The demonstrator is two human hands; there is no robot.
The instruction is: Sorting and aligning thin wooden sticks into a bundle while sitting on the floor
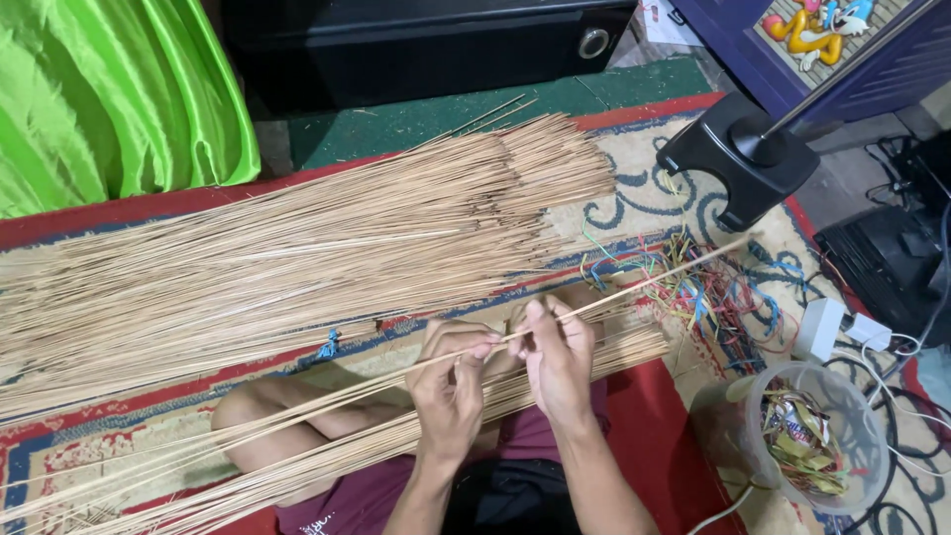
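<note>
Both hands, left hand [451, 381] and right hand [557, 357], pinch one thin, stiff tan palm-rib stick [634, 285] above a loose bundle of similar sticks [297, 248] on patterned carpet [654, 426].

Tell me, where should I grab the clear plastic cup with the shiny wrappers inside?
Grip the clear plastic cup around its side wall, coming from above and the left. It looks upright with an open mouth; the white cables crowd its right side.
</note>
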